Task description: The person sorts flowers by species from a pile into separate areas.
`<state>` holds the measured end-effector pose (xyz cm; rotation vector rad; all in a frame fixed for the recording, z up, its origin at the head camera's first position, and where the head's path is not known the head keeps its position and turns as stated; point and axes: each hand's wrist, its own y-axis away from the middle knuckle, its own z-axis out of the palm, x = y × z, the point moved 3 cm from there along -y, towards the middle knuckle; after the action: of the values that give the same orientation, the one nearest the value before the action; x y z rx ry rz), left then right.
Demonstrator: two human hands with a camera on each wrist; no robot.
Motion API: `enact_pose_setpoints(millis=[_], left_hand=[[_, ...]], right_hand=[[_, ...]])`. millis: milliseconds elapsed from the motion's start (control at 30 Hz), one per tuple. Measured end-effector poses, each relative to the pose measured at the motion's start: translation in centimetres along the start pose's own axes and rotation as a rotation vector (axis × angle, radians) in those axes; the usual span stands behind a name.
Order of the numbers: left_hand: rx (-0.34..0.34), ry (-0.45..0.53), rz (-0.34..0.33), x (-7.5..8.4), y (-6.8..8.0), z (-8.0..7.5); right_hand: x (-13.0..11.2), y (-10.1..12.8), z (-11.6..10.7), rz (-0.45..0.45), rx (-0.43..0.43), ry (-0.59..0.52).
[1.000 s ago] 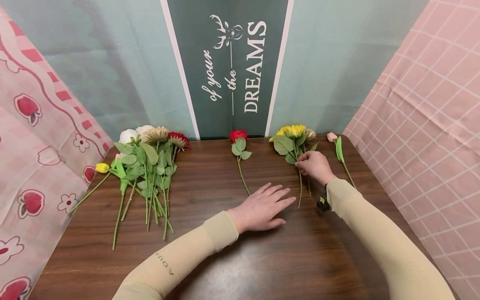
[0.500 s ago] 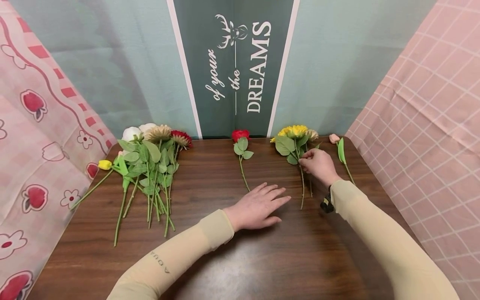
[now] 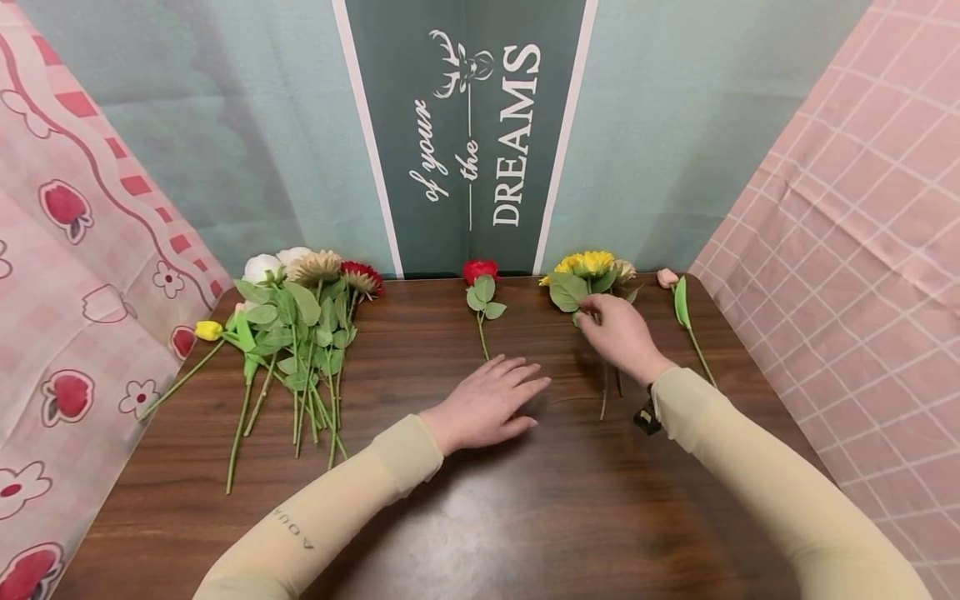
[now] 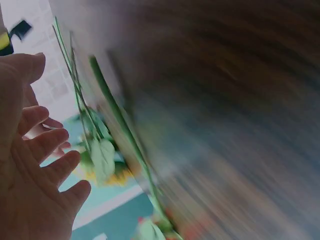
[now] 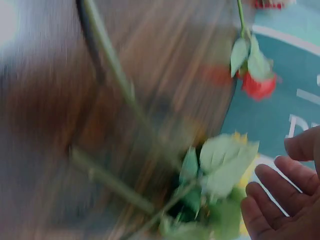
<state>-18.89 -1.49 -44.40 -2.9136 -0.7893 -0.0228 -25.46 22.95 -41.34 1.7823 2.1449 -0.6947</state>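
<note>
My left hand (image 3: 483, 404), fingers straight and spread, hovers low over the table at the lower end of a red rose (image 3: 480, 272), hiding part of its stem. In the left wrist view, nothing lies in its fingers. My right hand (image 3: 622, 337) is over the stems of the yellow flowers (image 3: 588, 264), beside their green leaf (image 3: 567, 292). The right wrist view shows its fingers (image 5: 280, 187) loosely bent and holding nothing, next to the leaves. A pale beige flower (image 3: 624, 270) lies partly behind the yellow ones.
On the left of the brown wooden table (image 3: 465, 517) lies a pile of white roses (image 3: 262, 269), a beige flower (image 3: 317, 267), a dark red flower (image 3: 362, 278) and a yellow tulip (image 3: 208, 330). A pink tulip (image 3: 667, 277) lies at the right. Cloth walls border the table.
The right hand has let go of the yellow flower's stem and shifted slightly left. My left hand has moved left, towards the red rose's stem. The flowers stay where they were.
</note>
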Motion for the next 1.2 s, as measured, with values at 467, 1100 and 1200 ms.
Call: enact_pose_setpoints(millis=[467, 1100, 1200], left_hand=[[0.153, -0.036, -0.563, -14.7, 14.8, -4.4], [-0.141, 0.422, -0.979, -22.0, 20.5, -7.1], [-0.166, 0.429, -1.0, -22.1, 20.3, -7.1]], right_hand=[[-12.7, 0.1, 9.4, -0.451, -0.24, 0.196], [-27.4, -1.4, 16.6, -0.658, -0.354, 0.36], [-27.8, -1.8, 17.4, -0.643, -0.361, 0.366]])
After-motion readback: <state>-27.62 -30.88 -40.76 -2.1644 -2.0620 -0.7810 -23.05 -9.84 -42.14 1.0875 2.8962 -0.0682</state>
